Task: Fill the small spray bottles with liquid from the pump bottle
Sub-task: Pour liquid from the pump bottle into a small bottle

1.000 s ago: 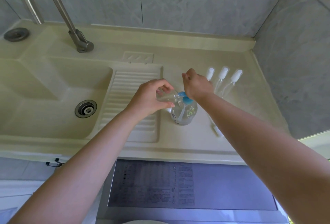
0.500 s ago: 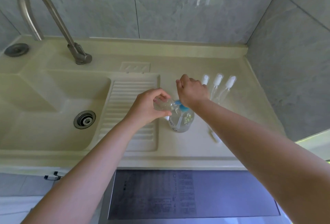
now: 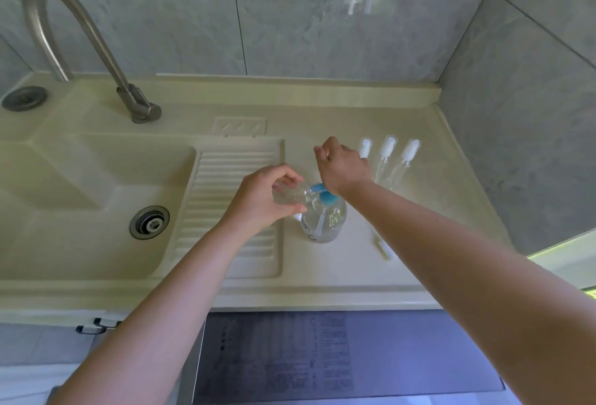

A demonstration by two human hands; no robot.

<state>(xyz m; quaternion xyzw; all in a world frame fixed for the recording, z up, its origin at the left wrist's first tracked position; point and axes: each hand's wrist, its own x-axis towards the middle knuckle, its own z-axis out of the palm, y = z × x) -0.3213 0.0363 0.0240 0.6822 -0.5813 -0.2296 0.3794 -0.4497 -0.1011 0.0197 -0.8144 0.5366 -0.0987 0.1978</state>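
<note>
A clear pump bottle (image 3: 325, 225) with a blue pump head (image 3: 328, 198) stands on the counter right of the washboard. My left hand (image 3: 261, 199) holds a small clear spray bottle (image 3: 292, 195) tilted sideways, its mouth against the blue nozzle. My right hand (image 3: 343, 167) sits over the pump head with loosely curled fingers; where it touches the pump is hidden. Three more small spray bottles (image 3: 387, 159) with white caps lie side by side behind my right hand. A white sprayer top (image 3: 385, 248) lies on the counter beside my right forearm.
The cream sink basin with its drain (image 3: 149, 222) lies to the left, a ribbed washboard (image 3: 232, 207) beside it, and a curved steel tap (image 3: 80, 36) behind. Grey tiled walls close off the back and right. A dark appliance top (image 3: 338, 356) sits below the counter's front edge.
My view has tipped up a little. Both hands stay at the pump bottle; my right hand's fingers have lifted and loosened slightly above the pump head.
</note>
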